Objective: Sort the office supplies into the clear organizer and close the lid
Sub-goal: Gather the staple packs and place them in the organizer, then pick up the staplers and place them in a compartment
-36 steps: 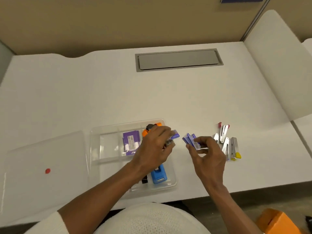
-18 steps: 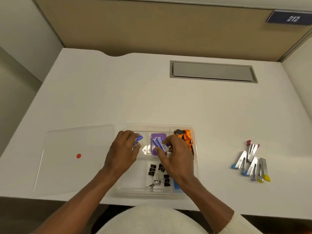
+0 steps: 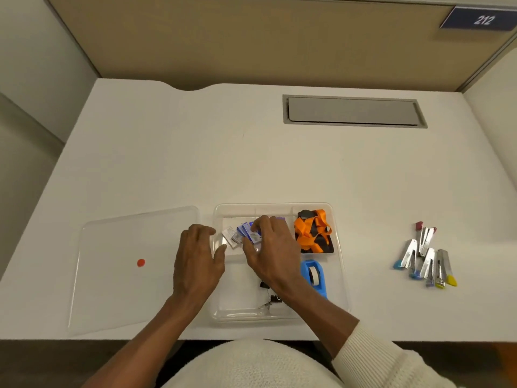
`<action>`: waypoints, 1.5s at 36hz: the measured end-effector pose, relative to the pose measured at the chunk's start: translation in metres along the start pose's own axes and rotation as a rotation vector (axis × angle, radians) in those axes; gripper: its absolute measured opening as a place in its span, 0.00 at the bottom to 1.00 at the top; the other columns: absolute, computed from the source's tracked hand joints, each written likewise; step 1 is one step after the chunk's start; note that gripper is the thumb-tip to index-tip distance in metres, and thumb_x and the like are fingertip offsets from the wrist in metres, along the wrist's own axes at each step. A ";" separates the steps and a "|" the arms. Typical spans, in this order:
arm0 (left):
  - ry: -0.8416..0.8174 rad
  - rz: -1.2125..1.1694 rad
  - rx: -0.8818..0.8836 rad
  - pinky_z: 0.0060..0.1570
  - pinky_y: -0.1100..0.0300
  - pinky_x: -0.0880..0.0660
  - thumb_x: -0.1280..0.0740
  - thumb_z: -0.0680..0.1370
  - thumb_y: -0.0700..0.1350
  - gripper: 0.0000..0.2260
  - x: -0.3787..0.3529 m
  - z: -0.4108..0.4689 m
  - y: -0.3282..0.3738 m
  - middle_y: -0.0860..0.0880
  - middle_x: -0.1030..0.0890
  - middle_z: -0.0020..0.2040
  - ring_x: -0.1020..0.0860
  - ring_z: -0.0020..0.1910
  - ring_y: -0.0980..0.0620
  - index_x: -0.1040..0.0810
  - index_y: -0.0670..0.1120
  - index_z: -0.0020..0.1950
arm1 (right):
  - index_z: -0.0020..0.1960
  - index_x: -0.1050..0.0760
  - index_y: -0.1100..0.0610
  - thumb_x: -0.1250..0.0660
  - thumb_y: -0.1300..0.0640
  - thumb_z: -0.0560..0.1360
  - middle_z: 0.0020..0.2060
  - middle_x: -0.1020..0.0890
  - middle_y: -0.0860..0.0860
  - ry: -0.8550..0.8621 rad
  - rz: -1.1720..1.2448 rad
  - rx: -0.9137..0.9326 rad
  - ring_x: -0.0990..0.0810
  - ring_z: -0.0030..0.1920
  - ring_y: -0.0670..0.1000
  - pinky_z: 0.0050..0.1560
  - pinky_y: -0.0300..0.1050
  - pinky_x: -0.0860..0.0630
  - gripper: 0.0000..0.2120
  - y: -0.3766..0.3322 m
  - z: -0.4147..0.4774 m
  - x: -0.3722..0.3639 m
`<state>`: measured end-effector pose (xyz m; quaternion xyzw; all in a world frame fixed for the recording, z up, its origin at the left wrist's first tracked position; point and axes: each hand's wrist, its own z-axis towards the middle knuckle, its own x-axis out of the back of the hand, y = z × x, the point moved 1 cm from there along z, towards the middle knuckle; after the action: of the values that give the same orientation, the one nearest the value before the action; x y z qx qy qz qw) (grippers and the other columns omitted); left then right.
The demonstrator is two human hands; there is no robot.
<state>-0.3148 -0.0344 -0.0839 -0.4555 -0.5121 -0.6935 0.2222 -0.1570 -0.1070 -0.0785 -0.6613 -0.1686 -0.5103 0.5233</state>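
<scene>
My right hand reaches into the clear organizer, fingers curled down on a fan of small blue staple boxes in the far middle compartment; I cannot tell whether they are pinched or only touched. My left hand hovers with fingers loosely spread over the organizer's left wall, holding nothing. Beside the boxes an orange-and-black lanyard fills the far right compartment; a blue tape dispenser and black binder clips lie in the near ones. The lid, with a red dot, lies flat just left of the organizer. Staple removers sit clustered well apart to the right. The far tabletop is bare up to a grey cable hatch. A wall sign reads "212".
</scene>
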 end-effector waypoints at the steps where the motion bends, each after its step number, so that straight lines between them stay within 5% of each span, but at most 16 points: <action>1: -0.011 -0.035 0.048 0.44 0.52 0.20 0.24 0.75 0.44 0.16 0.000 -0.002 -0.003 0.47 0.20 0.54 0.20 0.49 0.46 0.22 0.43 0.59 | 0.57 0.25 0.51 0.28 0.44 0.74 0.51 0.18 0.49 0.000 -0.014 0.015 0.22 0.49 0.49 0.37 0.44 0.21 0.16 -0.002 0.002 -0.003; 5: -0.051 -0.093 0.109 0.42 0.51 0.19 0.24 0.75 0.43 0.13 0.000 -0.005 -0.008 0.48 0.17 0.47 0.18 0.38 0.48 0.22 0.45 0.56 | 0.57 0.24 0.54 0.26 0.47 0.74 0.49 0.18 0.52 0.013 -0.119 0.084 0.21 0.47 0.52 0.38 0.47 0.20 0.17 -0.006 0.011 -0.021; 12: -0.079 -0.097 0.153 0.42 0.57 0.23 0.22 0.74 0.39 0.14 0.001 0.001 0.002 0.44 0.15 0.47 0.18 0.39 0.45 0.22 0.43 0.56 | 0.59 0.22 0.56 0.22 0.47 0.70 0.55 0.18 0.54 0.014 -0.132 0.095 0.20 0.53 0.54 0.44 0.48 0.17 0.22 -0.003 0.012 -0.037; 17: -0.132 0.025 0.138 0.40 0.54 0.21 0.24 0.75 0.42 0.13 0.003 0.005 0.005 0.43 0.16 0.46 0.17 0.39 0.42 0.23 0.43 0.56 | 0.61 0.23 0.52 0.29 0.47 0.76 0.59 0.22 0.51 -0.007 0.001 0.038 0.24 0.58 0.51 0.44 0.44 0.18 0.17 0.006 -0.005 -0.018; 22: -0.168 0.245 0.067 0.39 0.45 0.20 0.24 0.74 0.49 0.24 0.008 0.004 0.015 0.39 0.20 0.59 0.19 0.54 0.37 0.25 0.40 0.64 | 0.60 0.23 0.52 0.30 0.50 0.78 0.58 0.23 0.49 0.146 0.097 -0.022 0.26 0.61 0.47 0.45 0.33 0.24 0.12 0.042 -0.037 0.024; 24: -0.150 0.295 -0.018 0.40 0.43 0.20 0.23 0.72 0.49 0.27 0.009 0.004 0.025 0.37 0.23 0.61 0.23 0.58 0.36 0.26 0.38 0.65 | 0.59 0.22 0.53 0.31 0.49 0.79 0.58 0.22 0.48 0.219 0.094 -0.071 0.25 0.60 0.45 0.44 0.27 0.27 0.12 0.063 -0.049 0.045; 31: -0.206 0.044 -0.338 0.50 0.47 0.17 0.23 0.74 0.49 0.24 -0.017 0.006 0.096 0.43 0.24 0.66 0.26 0.66 0.44 0.26 0.44 0.65 | 0.60 0.23 0.51 0.27 0.49 0.76 0.57 0.22 0.50 0.433 0.019 -0.426 0.21 0.48 0.47 0.38 0.37 0.22 0.15 0.152 -0.076 0.115; 36: -0.257 0.011 -0.596 0.55 0.50 0.20 0.26 0.76 0.49 0.16 -0.052 0.008 0.177 0.46 0.22 0.63 0.25 0.62 0.45 0.22 0.45 0.60 | 0.63 0.27 0.51 0.24 0.51 0.73 0.61 0.22 0.51 0.497 -0.067 -0.642 0.24 0.61 0.54 0.47 0.48 0.22 0.21 0.217 -0.087 0.146; 42: -0.348 -0.010 -0.845 0.54 0.49 0.21 0.26 0.76 0.50 0.18 -0.109 0.010 0.255 0.43 0.21 0.60 0.24 0.59 0.44 0.22 0.41 0.61 | 0.66 0.29 0.51 0.25 0.49 0.73 0.61 0.23 0.51 0.503 -0.104 -0.709 0.26 0.62 0.54 0.46 0.53 0.20 0.25 0.270 -0.093 0.166; 46: -0.458 0.036 -0.929 0.53 0.49 0.22 0.25 0.73 0.57 0.26 -0.146 0.013 0.298 0.43 0.24 0.63 0.26 0.62 0.43 0.24 0.41 0.64 | 0.67 0.28 0.52 0.25 0.44 0.71 0.61 0.22 0.54 0.448 -0.182 -0.741 0.25 0.60 0.55 0.54 0.53 0.22 0.28 0.295 -0.091 0.169; 49: -0.548 0.149 -0.995 0.64 0.45 0.26 0.26 0.70 0.65 0.40 -0.171 0.014 0.323 0.39 0.30 0.72 0.31 0.71 0.40 0.29 0.40 0.71 | 0.69 0.29 0.52 0.26 0.39 0.71 0.63 0.23 0.56 0.374 -0.194 -0.793 0.25 0.62 0.57 0.59 0.55 0.24 0.32 0.307 -0.089 0.167; 54: -0.652 0.267 -1.069 0.68 0.44 0.28 0.26 0.62 0.74 0.59 -0.212 0.021 0.351 0.37 0.41 0.80 0.40 0.78 0.38 0.43 0.40 0.79 | 0.72 0.33 0.51 0.28 0.35 0.71 0.65 0.25 0.58 0.281 -0.160 -0.839 0.25 0.64 0.59 0.55 0.55 0.20 0.37 0.319 -0.087 0.161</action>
<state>0.0685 -0.1808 -0.0869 -0.7509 -0.0758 -0.6452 -0.1184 0.1095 -0.3590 -0.1131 -0.7255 0.0751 -0.6582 0.1867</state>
